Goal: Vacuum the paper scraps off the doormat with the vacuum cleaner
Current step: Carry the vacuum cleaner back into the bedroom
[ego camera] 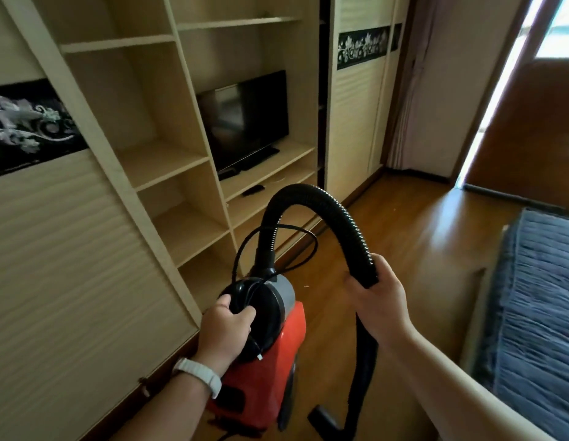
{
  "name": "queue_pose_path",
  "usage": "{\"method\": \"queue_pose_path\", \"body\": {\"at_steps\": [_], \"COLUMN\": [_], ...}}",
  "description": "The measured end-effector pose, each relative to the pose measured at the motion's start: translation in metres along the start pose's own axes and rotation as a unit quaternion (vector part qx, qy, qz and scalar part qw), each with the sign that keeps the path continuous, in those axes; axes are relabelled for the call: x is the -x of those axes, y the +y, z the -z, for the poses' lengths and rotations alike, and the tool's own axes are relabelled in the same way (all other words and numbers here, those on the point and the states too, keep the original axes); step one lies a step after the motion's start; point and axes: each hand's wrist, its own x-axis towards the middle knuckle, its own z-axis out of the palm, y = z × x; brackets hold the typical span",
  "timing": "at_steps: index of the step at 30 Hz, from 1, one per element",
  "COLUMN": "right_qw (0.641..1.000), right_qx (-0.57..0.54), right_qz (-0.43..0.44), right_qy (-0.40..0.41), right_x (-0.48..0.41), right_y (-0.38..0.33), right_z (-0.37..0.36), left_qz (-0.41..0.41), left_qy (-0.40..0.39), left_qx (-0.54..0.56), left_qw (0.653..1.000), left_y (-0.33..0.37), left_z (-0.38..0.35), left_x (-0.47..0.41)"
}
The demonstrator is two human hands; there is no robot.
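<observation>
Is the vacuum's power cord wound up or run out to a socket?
Wound up: the cord loops around the black end of the vacuum cleaner, where the left hand grips it. Whether its plug is free, cannot tell.

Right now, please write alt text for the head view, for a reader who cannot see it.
A person holds a red vacuum cleaner, the left hand gripping its black round end and the right hand holding its black ribbed hose. Ahead stand pale shelves with a television; a blue bed lies at the right on the wooden floor.
</observation>
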Motion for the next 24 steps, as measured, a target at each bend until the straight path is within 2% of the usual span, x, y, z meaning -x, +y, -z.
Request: {"method": "queue_pose_path", "body": {"at_steps": [5, 12, 17, 24], "right_qw": [0.998, 0.988, 0.975, 0.953], "right_qx": [0.012, 0.077, 0.123, 0.15], "right_qz": [-0.002, 0.0, -0.037, -0.05], "right_qy": [0.069, 0.133, 0.182, 0.257], "right_x": [-0.064, -0.184, -0.271, -0.356], "right_y": [0.012, 0.034, 0.044, 0.049], "right_z": [0.015, 0.006, -0.001, 0.012], "left_qz": [-0.036, -0.048, -0.057, -0.132], "left_qy": [-0.051, -0.118, -0.172, -0.238], "left_qx": [0.008, 0.033, 0.029, -0.009], "left_qw": [0.998, 0.991, 0.983, 0.962], "left_y": [0.032, 0.063, 0.101, 0.161], "left_z": [-0.045, -0.124, -0.165, -0.218], "left_x": [-0.067, -0.204, -0.296, -0.393]}}
